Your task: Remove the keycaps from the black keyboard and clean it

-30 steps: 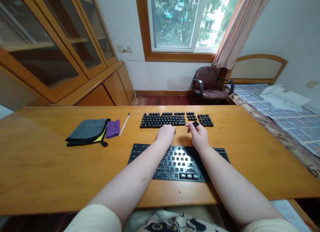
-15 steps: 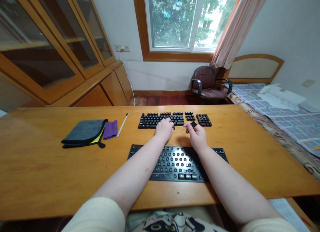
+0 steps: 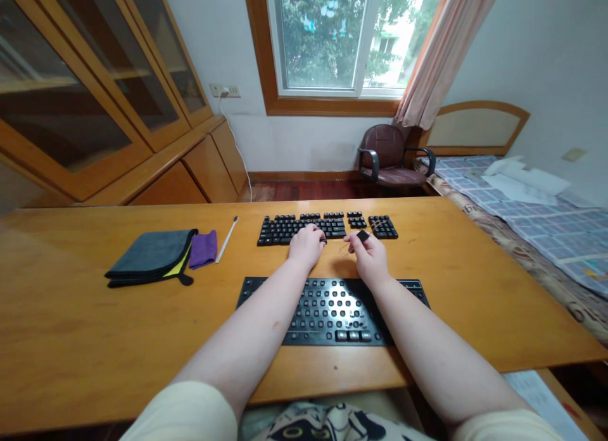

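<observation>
Moved since the earlier frames: the left hand, from just short of the loose keycaps to their front edge. Hands: two. Left: fingers bent down beside one dark keycap; whether pinched or merely touched, cannot tell. Right hand: gripping one small black wire keycap puller, raised above the counter, thin wires projecting.

Loose keycaps lie beyond the hands in keyboard order: one main block, one navigation cluster and, rightmost, one number-pad group. One keyboard base lies under the forearms; three fitted keycaps visible along its front row, count unchanged.

Left side: one folded grey cloth, yellow lining showing; one purple cloth just beside it; one slim white brush. None of these shifted on the counter.

Beyond: one glass-doored cabinet, one window, one armchair, one bed.
</observation>
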The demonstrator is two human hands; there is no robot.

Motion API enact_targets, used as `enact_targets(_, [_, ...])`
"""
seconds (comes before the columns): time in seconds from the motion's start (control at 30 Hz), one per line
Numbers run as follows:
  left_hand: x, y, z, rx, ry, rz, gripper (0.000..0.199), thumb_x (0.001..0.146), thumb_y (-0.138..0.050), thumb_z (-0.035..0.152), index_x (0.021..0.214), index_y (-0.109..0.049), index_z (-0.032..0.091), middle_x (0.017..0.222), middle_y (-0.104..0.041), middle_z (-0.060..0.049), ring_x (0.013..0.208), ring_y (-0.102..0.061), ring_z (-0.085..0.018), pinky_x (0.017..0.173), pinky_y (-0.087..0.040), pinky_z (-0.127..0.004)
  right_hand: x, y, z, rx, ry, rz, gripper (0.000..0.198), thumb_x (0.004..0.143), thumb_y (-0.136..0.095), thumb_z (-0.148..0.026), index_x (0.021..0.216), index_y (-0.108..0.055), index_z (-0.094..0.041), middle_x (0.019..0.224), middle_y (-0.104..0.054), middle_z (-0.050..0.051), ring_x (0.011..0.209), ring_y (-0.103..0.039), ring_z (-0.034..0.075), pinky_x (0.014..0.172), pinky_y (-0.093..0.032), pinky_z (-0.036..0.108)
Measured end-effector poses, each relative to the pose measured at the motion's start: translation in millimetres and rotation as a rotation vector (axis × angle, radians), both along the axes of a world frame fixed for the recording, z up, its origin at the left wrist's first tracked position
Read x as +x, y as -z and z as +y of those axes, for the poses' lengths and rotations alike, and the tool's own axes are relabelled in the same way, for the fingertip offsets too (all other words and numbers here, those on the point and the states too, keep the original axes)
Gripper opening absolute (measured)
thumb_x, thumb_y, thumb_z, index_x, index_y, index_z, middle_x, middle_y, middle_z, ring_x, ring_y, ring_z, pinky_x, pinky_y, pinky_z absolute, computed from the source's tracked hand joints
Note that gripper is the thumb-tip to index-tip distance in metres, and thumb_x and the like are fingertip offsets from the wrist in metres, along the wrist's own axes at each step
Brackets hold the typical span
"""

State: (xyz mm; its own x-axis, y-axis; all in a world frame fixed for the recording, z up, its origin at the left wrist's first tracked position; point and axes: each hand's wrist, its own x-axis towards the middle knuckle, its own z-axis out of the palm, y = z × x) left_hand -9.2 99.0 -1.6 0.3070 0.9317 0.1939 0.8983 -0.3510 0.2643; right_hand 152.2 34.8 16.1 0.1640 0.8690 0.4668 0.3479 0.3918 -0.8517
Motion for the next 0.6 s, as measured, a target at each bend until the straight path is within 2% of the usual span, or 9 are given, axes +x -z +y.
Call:
enact_targets(0.33, [-0.2, -1.0, 1.1, -0.033, -0.036, -0.04, 0.012, 0.079, -0.06, 0.031, 0.09, -0.065, 0.026, 0.107, -0.058, -0.002, 0.094, -0.057, -0.02, 0.078, -0.047, -0.03, 0.7, 1.2, 0.6, -0.002, 0.002, -0.006, 0.032, 0.088, -0.047, -0.044, 0.083, -0.067, -0.019, 0.07, -0.058, 0.003, 0.064, -0.056, 0.015, 0.064, -0.046, 0.029])
enact_targets(0.6, [-3.2, -3.2, 1.0, -0.061, -0.077, -0.091, 0.019, 0.078, -0.063, 0.031, 0.097, -0.063, 0.027, 0.109, -0.056, -0.003, 0.099, -0.056, -0.02, 0.083, -0.046, -0.03, 0.4, -0.4, -0.2, -0.006, 0.008, -0.012, 0.032, 0.088, -0.047, -0.044, 0.08, -0.066, -0.019, 0.07, -0.058, 0.003, 0.063, -0.056, 0.015, 0.063, -0.046, 0.029])
